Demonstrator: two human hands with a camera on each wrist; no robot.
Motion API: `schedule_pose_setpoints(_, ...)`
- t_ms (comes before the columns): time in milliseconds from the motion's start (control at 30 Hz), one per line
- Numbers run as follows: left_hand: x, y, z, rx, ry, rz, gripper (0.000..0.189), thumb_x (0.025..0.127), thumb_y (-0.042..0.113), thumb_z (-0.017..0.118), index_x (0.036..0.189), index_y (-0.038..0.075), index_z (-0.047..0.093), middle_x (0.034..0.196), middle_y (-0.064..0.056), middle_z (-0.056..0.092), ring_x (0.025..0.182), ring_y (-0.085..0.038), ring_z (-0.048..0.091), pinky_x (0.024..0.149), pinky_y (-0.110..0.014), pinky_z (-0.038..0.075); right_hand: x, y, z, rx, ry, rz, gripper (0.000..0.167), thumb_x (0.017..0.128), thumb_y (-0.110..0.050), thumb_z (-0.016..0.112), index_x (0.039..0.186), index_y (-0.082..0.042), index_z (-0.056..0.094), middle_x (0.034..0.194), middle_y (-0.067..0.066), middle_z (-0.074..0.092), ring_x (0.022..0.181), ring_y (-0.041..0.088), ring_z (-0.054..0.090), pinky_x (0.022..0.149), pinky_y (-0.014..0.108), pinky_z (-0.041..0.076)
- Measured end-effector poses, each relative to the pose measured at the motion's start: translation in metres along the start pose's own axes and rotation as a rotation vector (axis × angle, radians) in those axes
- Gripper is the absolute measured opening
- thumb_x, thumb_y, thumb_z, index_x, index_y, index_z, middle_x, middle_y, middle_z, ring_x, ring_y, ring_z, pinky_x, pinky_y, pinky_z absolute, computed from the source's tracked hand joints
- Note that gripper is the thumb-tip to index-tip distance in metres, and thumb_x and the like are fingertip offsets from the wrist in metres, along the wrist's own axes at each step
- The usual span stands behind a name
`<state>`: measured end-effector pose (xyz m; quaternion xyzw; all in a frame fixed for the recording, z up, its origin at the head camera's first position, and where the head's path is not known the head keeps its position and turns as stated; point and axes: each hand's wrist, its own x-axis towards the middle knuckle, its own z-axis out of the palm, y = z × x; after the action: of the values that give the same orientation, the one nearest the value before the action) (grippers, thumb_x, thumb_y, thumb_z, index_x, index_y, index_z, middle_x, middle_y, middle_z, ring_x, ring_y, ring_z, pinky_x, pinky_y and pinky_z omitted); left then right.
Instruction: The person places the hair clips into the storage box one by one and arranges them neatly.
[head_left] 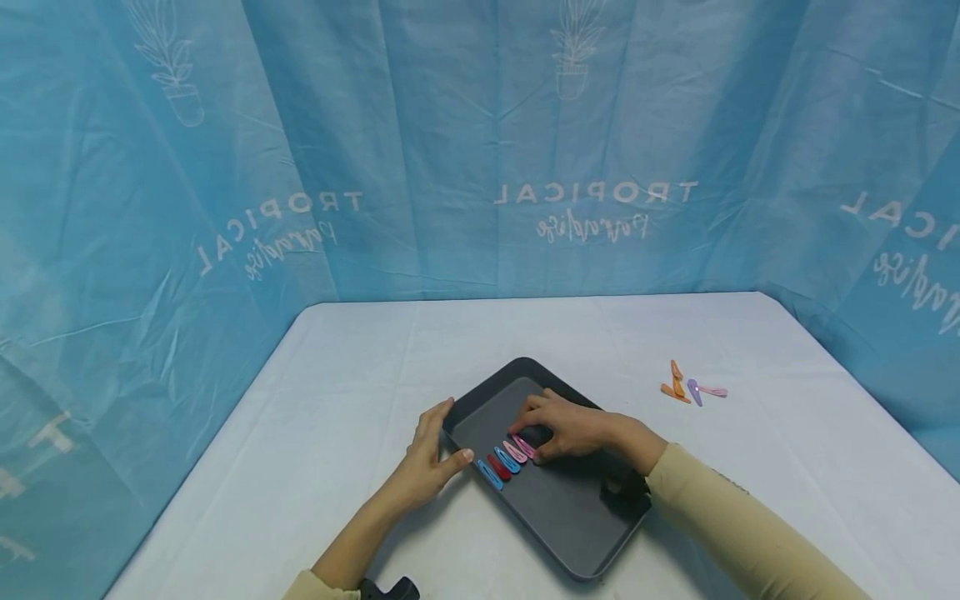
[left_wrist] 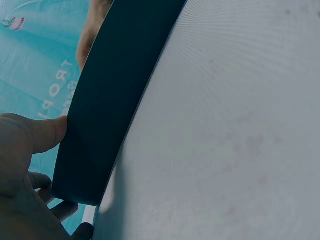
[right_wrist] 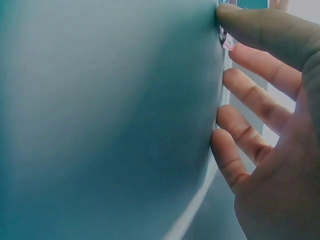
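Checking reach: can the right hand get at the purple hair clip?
Probably yes, after releasing its pink hair clip: only the tray rim lies between the right hand and the purple hair clip.

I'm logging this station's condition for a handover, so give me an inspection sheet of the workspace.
Surface: table covered in white cloth.
Job's things: dark grey rectangular tray; inside, left to right, a row of slim hair clips: blue clip, red clip, second blue clip, pale pink clip, brighter pink clip. On the cloth to the right, orange hair clips, purple hair clip, loose pink hair clip.
Clutter: nothing seen.
Left hand: at the tray's left corner, thumb touching its near wall.
Right hand: pinches the brighter pink clip.
Cables: nothing seen.
Surroundings: blue fabric curtain with white plant drawings and mirrored "TROPICAL Paradise" lettering.
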<state>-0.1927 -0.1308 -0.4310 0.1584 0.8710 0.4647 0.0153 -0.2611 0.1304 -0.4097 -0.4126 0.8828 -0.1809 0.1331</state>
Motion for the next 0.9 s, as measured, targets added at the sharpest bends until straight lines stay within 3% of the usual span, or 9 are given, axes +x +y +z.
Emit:
schedule_pose_setpoints(167, 0.0002, -0.0002, -0.0004, -0.001, -0.005, -0.001, 0.076, 0.092, 0.024, 0.06, 0.151, 0.007, 0.015, 0.154, -0.019, 0.014, 0.143, -0.045, 0.012, 0.101, -0.077, 0.003, 0.0002, -0.0002, 0.0004, 0.009, -0.009, 0.018, 0.047, 0.083, -0.027, 0.072, 0.128, -0.025, 0.059, 0.123, -0.005, 0.049, 0.107, 0.013, 0.037, 0.095, 0.039, 0.04)
schedule_pose_setpoints(600, -0.0001, 0.0008, 0.0, -0.008, -0.005, -0.011, 0.076, 0.091, 0.023, 0.061, 0.151, 0.008, 0.016, 0.154, -0.018, 0.015, 0.142, -0.045, 0.012, 0.101, -0.077, 0.003, -0.0011, -0.0004, -0.0001, 0.036, -0.007, 0.028, 0.048, 0.082, -0.028, 0.072, 0.128, -0.023, 0.058, 0.125, -0.004, 0.05, 0.109, 0.014, 0.038, 0.094, 0.039, 0.041)
schedule_pose_setpoints(900, -0.0011, 0.0013, -0.0009, 0.0, -0.007, -0.007, 0.076, 0.092, 0.024, 0.06, 0.151, 0.008, 0.015, 0.154, -0.018, 0.015, 0.142, -0.046, 0.012, 0.101, -0.078, 0.003, -0.0043, 0.0004, -0.0078, 0.069, 0.055, 0.012, 0.046, 0.083, -0.027, 0.071, 0.127, -0.02, 0.059, 0.126, -0.003, 0.054, 0.109, 0.014, 0.042, 0.091, 0.037, 0.043)
